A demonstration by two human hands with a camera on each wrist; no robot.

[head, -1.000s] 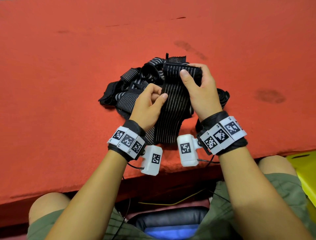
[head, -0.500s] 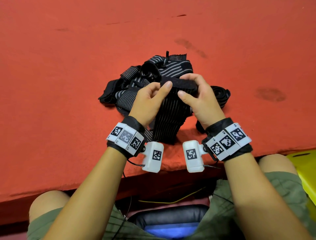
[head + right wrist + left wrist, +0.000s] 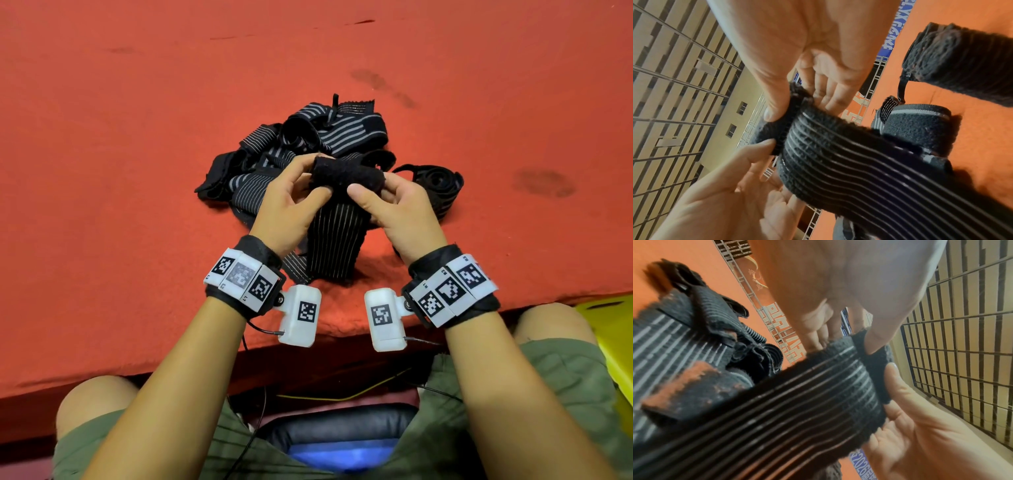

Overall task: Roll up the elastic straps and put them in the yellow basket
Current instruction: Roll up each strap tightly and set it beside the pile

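Observation:
A black elastic strap with thin grey stripes hangs from both my hands down to the red table. Its top end is turned over into a short roll. My left hand pinches the roll's left end, and my right hand pinches its right end. In the left wrist view the left hand has its thumb on the rolled edge of the strap. The right wrist view shows the right hand gripping the same strap. A corner of the yellow basket shows by my right knee.
A loose pile of striped straps lies on the table just behind my hands. One coiled strap sits to the right of the pile. The table's front edge runs close to my knees.
Both hands have drawn the strap's far end off the pile toward me and turned it over into a short roll. The left hand has shifted from mid-strap up to the roll.

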